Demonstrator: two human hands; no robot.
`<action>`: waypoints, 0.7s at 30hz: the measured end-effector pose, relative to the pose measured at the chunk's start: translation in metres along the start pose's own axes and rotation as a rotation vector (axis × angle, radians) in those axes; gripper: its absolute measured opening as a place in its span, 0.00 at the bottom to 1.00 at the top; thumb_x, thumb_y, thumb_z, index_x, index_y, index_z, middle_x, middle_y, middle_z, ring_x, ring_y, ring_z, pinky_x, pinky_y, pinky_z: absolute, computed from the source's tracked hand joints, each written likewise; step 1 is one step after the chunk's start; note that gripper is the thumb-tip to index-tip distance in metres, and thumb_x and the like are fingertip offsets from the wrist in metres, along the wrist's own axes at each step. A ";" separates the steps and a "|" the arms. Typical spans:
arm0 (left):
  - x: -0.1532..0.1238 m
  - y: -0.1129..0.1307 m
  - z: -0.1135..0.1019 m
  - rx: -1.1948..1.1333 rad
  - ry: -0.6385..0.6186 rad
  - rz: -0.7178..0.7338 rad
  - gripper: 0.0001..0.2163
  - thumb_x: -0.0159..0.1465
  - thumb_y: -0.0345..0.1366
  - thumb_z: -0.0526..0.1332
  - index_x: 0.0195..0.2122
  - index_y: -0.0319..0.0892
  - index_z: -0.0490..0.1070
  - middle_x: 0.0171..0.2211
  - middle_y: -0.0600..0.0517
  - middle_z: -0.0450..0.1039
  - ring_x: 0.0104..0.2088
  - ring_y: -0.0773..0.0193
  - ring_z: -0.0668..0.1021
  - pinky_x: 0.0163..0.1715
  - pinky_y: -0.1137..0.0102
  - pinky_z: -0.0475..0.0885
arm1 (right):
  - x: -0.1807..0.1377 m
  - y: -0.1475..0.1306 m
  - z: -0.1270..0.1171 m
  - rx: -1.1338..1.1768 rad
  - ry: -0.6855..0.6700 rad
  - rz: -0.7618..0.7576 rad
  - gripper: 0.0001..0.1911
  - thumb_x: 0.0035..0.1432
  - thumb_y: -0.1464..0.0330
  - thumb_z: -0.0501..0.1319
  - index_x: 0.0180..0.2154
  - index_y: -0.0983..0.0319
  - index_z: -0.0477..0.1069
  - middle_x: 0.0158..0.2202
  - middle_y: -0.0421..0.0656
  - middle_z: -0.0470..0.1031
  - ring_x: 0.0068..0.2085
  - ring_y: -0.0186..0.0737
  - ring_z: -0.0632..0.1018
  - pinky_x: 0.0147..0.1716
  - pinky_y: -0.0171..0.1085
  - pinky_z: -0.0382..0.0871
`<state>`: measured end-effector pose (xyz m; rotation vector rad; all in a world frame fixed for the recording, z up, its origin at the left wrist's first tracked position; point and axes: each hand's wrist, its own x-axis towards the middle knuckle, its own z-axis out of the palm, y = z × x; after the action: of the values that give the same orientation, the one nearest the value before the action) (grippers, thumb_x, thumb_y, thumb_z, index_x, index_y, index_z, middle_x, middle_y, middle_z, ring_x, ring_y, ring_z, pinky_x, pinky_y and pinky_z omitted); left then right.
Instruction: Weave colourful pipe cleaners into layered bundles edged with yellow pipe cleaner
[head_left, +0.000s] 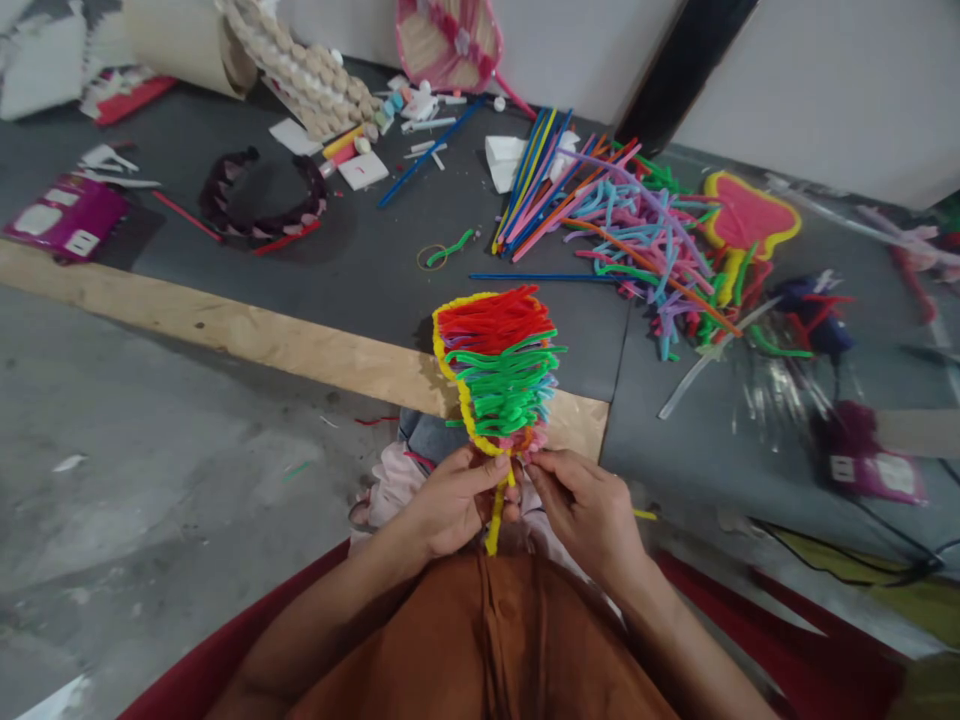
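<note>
A leaf-shaped piece made of pipe cleaners point(498, 368) stands upright in front of me. It has a yellow outline, red strands at the top, green ones in the middle and pink ones at the bottom. My left hand point(452, 500) is closed round its yellow stem just under the shape. My right hand point(581, 505) pinches the pink strands at the lower right edge. Both hands hover above my lap in brown cloth.
A heap of loose coloured pipe cleaners point(637, 235) lies on the dark mat point(352, 255) ahead. A pink and yellow finished shape point(746, 215), a dark wreath point(259, 195), a purple packet point(64, 215) and a wooden plank point(247, 335) are nearby.
</note>
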<state>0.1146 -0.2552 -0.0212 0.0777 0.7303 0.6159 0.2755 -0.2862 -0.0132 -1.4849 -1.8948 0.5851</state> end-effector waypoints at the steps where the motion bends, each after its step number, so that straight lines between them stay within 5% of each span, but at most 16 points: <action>1: 0.001 -0.001 0.000 -0.003 -0.005 0.013 0.13 0.51 0.36 0.73 0.34 0.37 0.73 0.27 0.52 0.70 0.24 0.70 0.73 0.21 0.76 0.70 | -0.001 -0.002 0.000 0.003 -0.014 0.003 0.06 0.62 0.73 0.57 0.38 0.61 0.73 0.33 0.44 0.80 0.33 0.38 0.80 0.33 0.33 0.73; 6: 0.003 -0.004 0.004 -0.052 0.027 0.043 0.11 0.50 0.32 0.72 0.32 0.36 0.73 0.24 0.55 0.69 0.20 0.76 0.68 0.18 0.80 0.64 | -0.006 -0.007 -0.001 -0.116 -0.032 -0.038 0.09 0.64 0.72 0.55 0.37 0.62 0.74 0.30 0.43 0.79 0.30 0.37 0.79 0.31 0.34 0.72; 16: 0.006 -0.004 0.008 -0.141 0.093 0.008 0.12 0.54 0.39 0.70 0.34 0.37 0.75 0.26 0.54 0.72 0.19 0.76 0.68 0.16 0.81 0.60 | -0.003 -0.003 -0.009 -0.309 -0.068 -0.194 0.12 0.63 0.75 0.53 0.40 0.62 0.74 0.33 0.44 0.80 0.32 0.41 0.79 0.31 0.37 0.72; 21: 0.006 -0.010 0.002 -0.081 0.051 0.080 0.14 0.50 0.36 0.73 0.35 0.37 0.75 0.25 0.54 0.72 0.22 0.72 0.72 0.21 0.78 0.66 | 0.000 -0.006 -0.004 -0.313 -0.005 -0.145 0.10 0.65 0.69 0.54 0.45 0.64 0.71 0.35 0.46 0.81 0.33 0.40 0.81 0.31 0.35 0.73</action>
<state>0.1247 -0.2598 -0.0259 0.0171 0.7534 0.7254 0.2743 -0.2875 -0.0065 -1.5172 -2.1500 0.2324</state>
